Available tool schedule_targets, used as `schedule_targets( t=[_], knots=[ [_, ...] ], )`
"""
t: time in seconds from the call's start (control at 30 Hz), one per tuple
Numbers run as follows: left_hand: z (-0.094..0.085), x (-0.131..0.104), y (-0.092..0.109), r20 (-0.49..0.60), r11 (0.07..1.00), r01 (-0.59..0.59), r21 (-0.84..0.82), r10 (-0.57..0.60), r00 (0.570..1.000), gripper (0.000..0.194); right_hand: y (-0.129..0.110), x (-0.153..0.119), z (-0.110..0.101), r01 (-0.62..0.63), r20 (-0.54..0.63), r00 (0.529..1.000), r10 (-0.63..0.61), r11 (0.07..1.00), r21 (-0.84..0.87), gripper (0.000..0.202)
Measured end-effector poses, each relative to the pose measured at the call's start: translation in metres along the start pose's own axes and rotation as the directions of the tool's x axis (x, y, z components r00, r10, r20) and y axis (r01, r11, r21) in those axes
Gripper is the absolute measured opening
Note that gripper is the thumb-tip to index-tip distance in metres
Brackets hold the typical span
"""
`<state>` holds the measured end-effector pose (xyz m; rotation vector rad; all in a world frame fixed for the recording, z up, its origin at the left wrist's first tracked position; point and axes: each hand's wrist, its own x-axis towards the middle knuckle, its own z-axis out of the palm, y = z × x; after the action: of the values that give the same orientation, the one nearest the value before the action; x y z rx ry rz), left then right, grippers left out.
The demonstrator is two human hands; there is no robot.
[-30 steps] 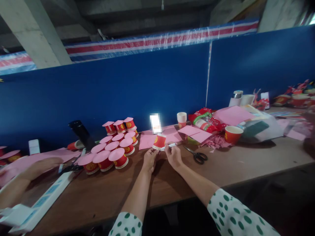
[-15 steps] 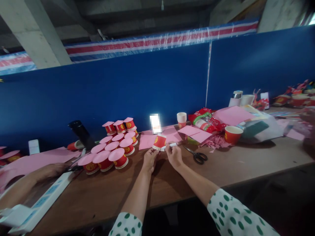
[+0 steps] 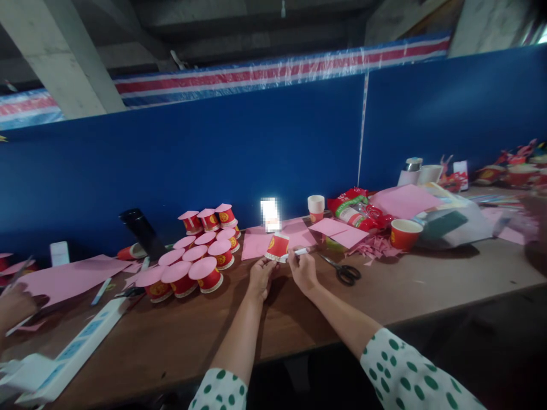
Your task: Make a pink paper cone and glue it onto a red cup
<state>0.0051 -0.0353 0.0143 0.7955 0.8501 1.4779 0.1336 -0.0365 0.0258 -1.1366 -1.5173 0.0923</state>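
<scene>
Over the table, my left hand (image 3: 260, 278) pinches a red paper cup piece (image 3: 278, 246) with a gold print by its lower edge. My right hand (image 3: 304, 272) has its fingers closed around a slim white pen-shaped tube (image 3: 301, 251). The tube's left end meets the cup near its lower right rim; its tip is too small to make out. Black-handled scissors (image 3: 348, 275) lie just right of my right hand. To the left stand several red cups with pink paper discs on top (image 3: 205, 269). Pink sheets (image 3: 252, 242) lie behind the cup.
A co-worker's hand (image 3: 17, 307) is at the far left by a large pink sheet (image 3: 72, 279). A white power strip (image 3: 81, 347) and black bottle (image 3: 142, 234) stand left. To the right are pink scraps (image 3: 380, 249), a red cup (image 3: 405, 236) and plastic bags (image 3: 453, 225).
The co-worker's hand has drawn back to the far left, uncovering a small white-and-blue stick on the table. My hands, the cup and the tube stay almost in place.
</scene>
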Motion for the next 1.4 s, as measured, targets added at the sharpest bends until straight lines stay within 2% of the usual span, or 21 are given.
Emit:
schedule_targets(
  t=[0.33,0.57,0.77,0.83,0.9,0.97,1.03,1.17,1.4],
  knots=[
    [0.002,-0.002,0.002,-0.02,1.0,0.012,0.003,-0.012,1.0,0.028,-0.001,0.0,0.0,-0.021,0.043,0.999,0.02,1.0,0.011,0.026],
    [-0.002,0.001,0.002,-0.082,0.999,0.044,-0.032,-0.046,0.996,0.022,-0.007,-0.001,-0.006,-0.08,0.008,0.997,0.08,0.96,0.269,0.027],
    [-0.002,-0.002,0.009,-0.061,0.982,0.066,-0.179,-0.078,0.995,0.017,0.003,0.001,0.003,-0.174,-0.043,0.977,0.21,0.895,0.412,0.026],
    [-0.002,-0.003,0.011,-0.064,0.967,0.068,-0.245,-0.086,0.994,0.015,0.008,0.0,0.009,-0.235,0.004,0.963,0.269,0.837,0.494,0.032],
    [-0.003,-0.003,0.012,-0.062,0.95,0.07,-0.306,-0.093,0.994,0.014,0.01,0.0,0.014,-0.316,0.114,0.942,0.315,0.725,0.612,0.042],
    [-0.004,-0.004,0.014,-0.043,0.934,0.082,-0.349,-0.103,0.994,0.015,0.01,-0.001,0.017,-0.371,0.207,0.924,0.32,0.631,0.681,0.049],
    [-0.005,-0.005,0.015,-0.01,0.927,0.114,-0.358,-0.126,0.992,0.016,0.007,-0.001,0.018,-0.392,0.259,0.917,0.302,0.581,0.713,0.05],
    [-0.004,-0.006,0.016,0.026,0.93,0.167,-0.327,-0.168,0.985,0.015,-0.002,0.001,0.012,-0.394,0.284,0.918,0.278,0.545,0.74,0.046],
    [-0.004,-0.007,0.016,0.077,0.935,0.165,-0.313,-0.148,0.986,0.015,-0.006,0.002,0.008,-0.404,0.273,0.912,0.304,0.564,0.721,0.044]
  ],
)
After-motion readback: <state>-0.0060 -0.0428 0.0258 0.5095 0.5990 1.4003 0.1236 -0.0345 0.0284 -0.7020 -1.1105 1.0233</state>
